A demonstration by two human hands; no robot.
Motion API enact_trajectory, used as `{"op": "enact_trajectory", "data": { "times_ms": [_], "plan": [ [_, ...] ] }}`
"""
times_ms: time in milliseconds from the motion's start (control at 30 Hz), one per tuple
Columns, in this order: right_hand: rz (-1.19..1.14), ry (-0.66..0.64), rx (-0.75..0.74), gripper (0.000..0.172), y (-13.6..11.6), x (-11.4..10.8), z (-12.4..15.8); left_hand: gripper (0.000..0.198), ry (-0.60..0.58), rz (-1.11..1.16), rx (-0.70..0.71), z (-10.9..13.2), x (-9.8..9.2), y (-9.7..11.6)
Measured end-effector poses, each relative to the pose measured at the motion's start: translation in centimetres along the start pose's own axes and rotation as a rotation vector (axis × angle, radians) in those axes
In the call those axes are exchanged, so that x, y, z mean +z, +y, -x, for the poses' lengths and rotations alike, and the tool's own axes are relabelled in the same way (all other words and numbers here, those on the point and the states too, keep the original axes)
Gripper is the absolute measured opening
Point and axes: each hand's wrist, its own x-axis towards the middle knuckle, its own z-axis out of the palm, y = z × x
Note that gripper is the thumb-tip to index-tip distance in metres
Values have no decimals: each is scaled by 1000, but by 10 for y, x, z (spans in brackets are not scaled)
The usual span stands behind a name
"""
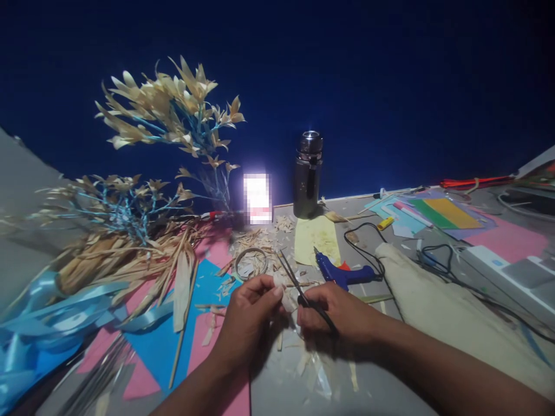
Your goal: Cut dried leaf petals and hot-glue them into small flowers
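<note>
My left hand (250, 315) pinches a small pale piece of dried husk (287, 300) between thumb and fingers, over the middle of the table. Close on its right, my right hand (332, 312) is closed on a pair of dark scissors (291, 274). Their slim blades point up and away, slightly parted, and pass just beside the husk. Whether they touch it I cannot tell. Beyond the hands lie a roll of tape (237, 266) and a blue glue gun (342, 273). Husk scraps (255, 237) are strewn around.
Left: husk flowers on blue stems (191, 115), a husk bundle (82, 266), light blue ribbon (34, 323) and blue paper (158, 352). Back: a dark flask (307, 185) and a bright blurred-out rectangle (258, 196). Right: cream cloth (420, 289), a black cord (362, 224) and coloured sheets (455, 212).
</note>
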Motion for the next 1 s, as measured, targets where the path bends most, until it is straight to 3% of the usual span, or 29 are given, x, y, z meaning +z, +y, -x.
{"op": "enact_trajectory", "data": {
  "times_ms": [333,767,1000],
  "plan": [
    [231,-42,47,37,1,-3,1,25,0,-82,1,-1,-2,2],
    [222,43,84,33,7,-3,-4,29,-10,-64,-16,2,1,7],
    [190,-22,71,30,4,2,-2,29,25,-32,-1,2,5,7]
  ]
}}
